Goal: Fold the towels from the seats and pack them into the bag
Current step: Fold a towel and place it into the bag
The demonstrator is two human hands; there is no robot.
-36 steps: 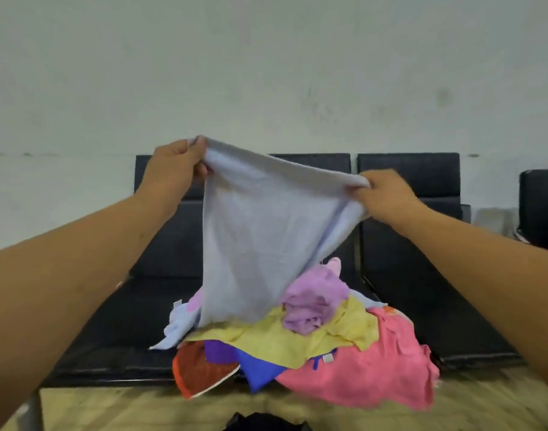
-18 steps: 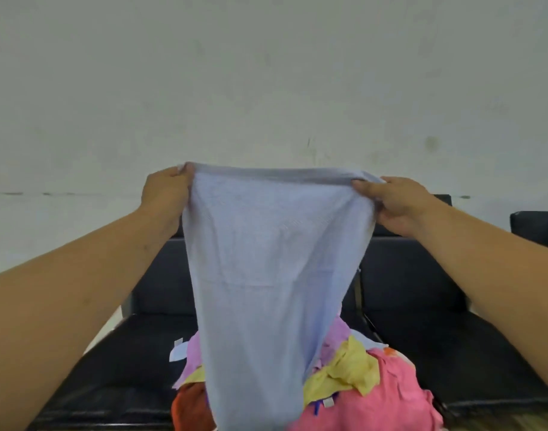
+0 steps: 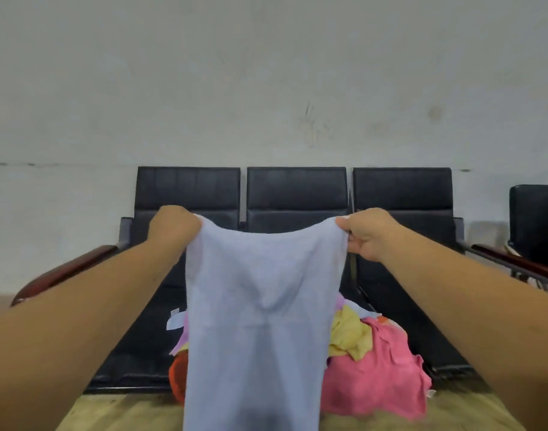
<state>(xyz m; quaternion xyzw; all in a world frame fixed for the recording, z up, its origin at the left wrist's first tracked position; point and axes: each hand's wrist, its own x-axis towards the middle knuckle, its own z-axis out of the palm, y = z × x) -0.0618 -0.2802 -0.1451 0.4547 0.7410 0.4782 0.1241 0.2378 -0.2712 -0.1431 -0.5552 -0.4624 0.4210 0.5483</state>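
The left hand (image 3: pixel 173 227) and right hand (image 3: pixel 367 233) each pinch a top corner of the pale blue towel (image 3: pixel 260 312), which hangs spread before the towel pile (image 3: pixel 375 368) at the front edge of the black seats (image 3: pixel 296 194)

Left hand (image 3: pixel 173 227) and right hand (image 3: pixel 367 233) each pinch a top corner of a pale blue towel (image 3: pixel 257 321), which hangs spread out before a heap of pink, yellow and orange towels (image 3: pixel 372 371) on black seats (image 3: pixel 294 194).
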